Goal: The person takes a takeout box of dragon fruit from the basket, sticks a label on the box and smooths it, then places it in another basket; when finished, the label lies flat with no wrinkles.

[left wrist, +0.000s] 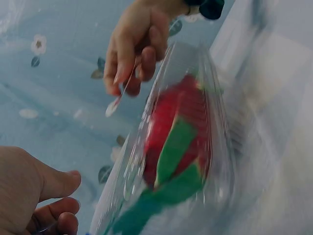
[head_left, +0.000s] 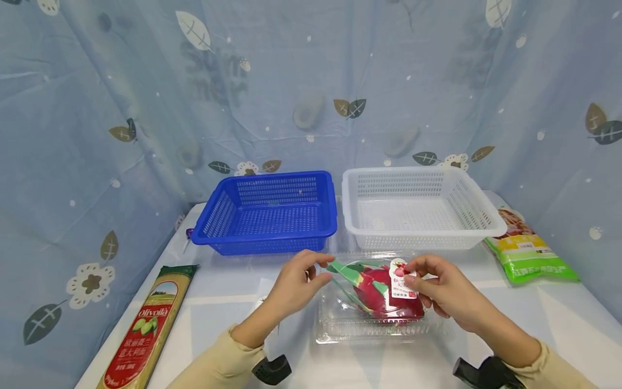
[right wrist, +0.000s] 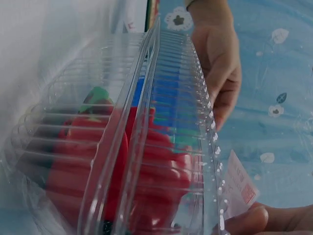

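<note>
A clear plastic clamshell box [head_left: 335, 324] lies on the table with a red dragon fruit [head_left: 371, 292] inside, its green tips toward the left. My right hand [head_left: 449, 292] pinches a white label [head_left: 402, 286] by its edge above the box's right part. The label carries a dragon fruit picture and a red stamp; in the left wrist view the label [left wrist: 113, 105] shows almost edge-on. My left hand [head_left: 296, 281] hovers by the box's left side, holding nothing, thumb and index finger apart. Ribbed box walls [right wrist: 171, 54] fill much of the right wrist view.
Behind the box stand a blue basket [head_left: 272, 243] and a white basket [head_left: 423, 240]. A pack of spaghetti [head_left: 150, 324] lies at the left, and a green-and-yellow food bag [head_left: 529, 248] at the right. A small wrapped lollipop [head_left: 189, 233] sits beside the blue basket.
</note>
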The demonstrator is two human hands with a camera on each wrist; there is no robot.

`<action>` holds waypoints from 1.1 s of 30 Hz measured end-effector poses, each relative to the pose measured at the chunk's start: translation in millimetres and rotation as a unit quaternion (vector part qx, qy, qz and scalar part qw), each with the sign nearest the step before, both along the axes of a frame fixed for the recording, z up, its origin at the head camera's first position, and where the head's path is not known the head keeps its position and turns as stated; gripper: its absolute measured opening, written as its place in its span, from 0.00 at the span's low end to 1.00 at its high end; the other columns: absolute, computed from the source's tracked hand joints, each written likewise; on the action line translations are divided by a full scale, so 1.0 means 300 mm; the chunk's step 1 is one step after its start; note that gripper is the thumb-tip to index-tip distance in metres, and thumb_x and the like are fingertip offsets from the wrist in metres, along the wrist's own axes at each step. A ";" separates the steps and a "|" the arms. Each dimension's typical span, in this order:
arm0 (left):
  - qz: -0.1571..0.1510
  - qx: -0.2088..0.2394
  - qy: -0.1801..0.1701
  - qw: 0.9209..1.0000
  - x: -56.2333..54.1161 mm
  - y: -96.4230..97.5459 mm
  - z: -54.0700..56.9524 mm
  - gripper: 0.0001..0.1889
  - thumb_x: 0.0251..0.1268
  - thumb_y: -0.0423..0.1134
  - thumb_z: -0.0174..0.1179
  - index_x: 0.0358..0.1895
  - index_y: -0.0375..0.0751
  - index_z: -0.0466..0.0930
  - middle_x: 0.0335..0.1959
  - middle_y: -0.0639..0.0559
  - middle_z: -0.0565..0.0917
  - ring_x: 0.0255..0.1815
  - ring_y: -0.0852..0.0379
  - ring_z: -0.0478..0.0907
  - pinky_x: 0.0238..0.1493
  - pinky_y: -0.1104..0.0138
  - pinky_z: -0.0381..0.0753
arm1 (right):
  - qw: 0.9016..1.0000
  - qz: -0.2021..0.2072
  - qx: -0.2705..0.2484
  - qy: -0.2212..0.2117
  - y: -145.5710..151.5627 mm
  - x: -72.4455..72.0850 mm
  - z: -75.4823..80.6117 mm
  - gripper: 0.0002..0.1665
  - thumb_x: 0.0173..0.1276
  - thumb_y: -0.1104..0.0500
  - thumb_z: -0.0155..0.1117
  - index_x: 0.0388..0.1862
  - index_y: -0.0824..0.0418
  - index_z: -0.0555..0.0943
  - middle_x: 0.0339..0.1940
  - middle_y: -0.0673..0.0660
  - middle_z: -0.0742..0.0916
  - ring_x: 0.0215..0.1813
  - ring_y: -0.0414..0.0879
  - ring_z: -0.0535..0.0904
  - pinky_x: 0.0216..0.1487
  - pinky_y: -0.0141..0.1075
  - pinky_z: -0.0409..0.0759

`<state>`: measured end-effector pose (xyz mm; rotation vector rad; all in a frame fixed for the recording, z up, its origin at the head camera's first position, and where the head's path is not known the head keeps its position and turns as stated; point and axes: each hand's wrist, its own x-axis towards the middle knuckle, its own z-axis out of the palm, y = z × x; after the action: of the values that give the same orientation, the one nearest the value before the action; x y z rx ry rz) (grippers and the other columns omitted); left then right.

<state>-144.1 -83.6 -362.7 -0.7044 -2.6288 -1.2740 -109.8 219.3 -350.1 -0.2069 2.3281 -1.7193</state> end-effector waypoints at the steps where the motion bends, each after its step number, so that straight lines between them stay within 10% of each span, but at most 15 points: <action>1: -0.011 -0.001 0.000 1.000 0.000 0.019 0.004 0.16 0.61 0.35 0.67 0.53 0.44 0.84 0.41 0.48 0.84 0.28 0.67 0.69 0.29 0.74 0.71 | 1.000 0.004 0.000 -0.001 -0.001 -0.003 0.001 0.23 0.71 0.54 0.64 0.54 0.67 0.69 0.32 0.53 0.77 0.19 0.38 0.68 0.12 0.27 0.59; 11: -0.061 -0.004 -0.009 0.998 -0.009 0.156 0.009 0.15 0.63 0.38 0.66 0.53 0.44 0.85 0.39 0.51 0.84 0.28 0.67 0.67 0.28 0.75 0.68 | 1.000 0.025 0.009 0.005 -0.022 -0.027 -0.003 0.22 0.72 0.55 0.62 0.55 0.69 0.71 0.34 0.56 0.78 0.16 0.37 0.65 0.14 0.25 0.58; 33: -0.050 -0.031 -0.017 0.998 -0.010 0.206 -0.033 0.10 0.62 0.42 0.68 0.46 0.54 0.87 0.38 0.56 0.84 0.29 0.67 0.69 0.30 0.76 0.69 | 1.000 0.015 0.023 0.011 -0.039 -0.041 -0.011 0.16 0.76 0.60 0.56 0.56 0.69 0.70 0.33 0.57 0.76 0.17 0.37 0.63 0.15 0.25 0.60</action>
<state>-147.0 -21.7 -372.6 -0.8407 -2.7029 -1.2444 -122.0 207.4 -353.3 -0.2514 2.3657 -1.6560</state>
